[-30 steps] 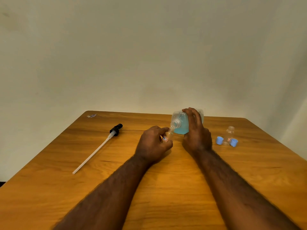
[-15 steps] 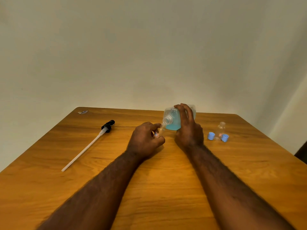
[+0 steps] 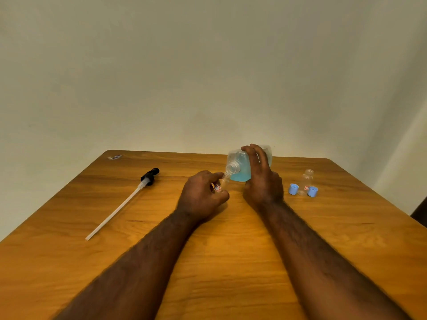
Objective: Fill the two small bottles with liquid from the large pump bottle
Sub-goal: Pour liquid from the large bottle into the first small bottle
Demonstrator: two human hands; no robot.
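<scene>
1. The wooden tabletop (image 3: 219,250) carries everything, and the work is set toward its far middle, within reach of both arms
2. The large pump bottle (image 3: 240,165) is tipped over on its side, its open neck turned left and down and blue liquid pooled in its lower part; I judge it is held like this so the liquid runs to the mouth
3. The right hand (image 3: 262,183) grips that bottle from above, fingers curled over its body, which steadies the tilt
4. The left hand (image 3: 201,197) pinches a small bottle between curled fingers and thumb and holds it up to the big neck
5. The pump (image 3: 126,200), black head and long white tube, lies well apart on the left, taken out so the large bottle can pour freely
6. The small bottle (image 3: 223,183) in the left hand leans with its mouth just under the large neck; whether liquid is flowing, or how full it is, I cannot tell
7. The second small bottle (image 3: 306,181) stands upright and uncapped to the right of the right hand, looking empty, so I judge the task is in its first fill
8. Two blue caps, one (image 3: 293,189) left and one (image 3: 312,191) right of that bottle, wait just beside it for closing later
9. A tiny scrap (image 3: 114,157) lies at the far left corner, too small to identify
</scene>
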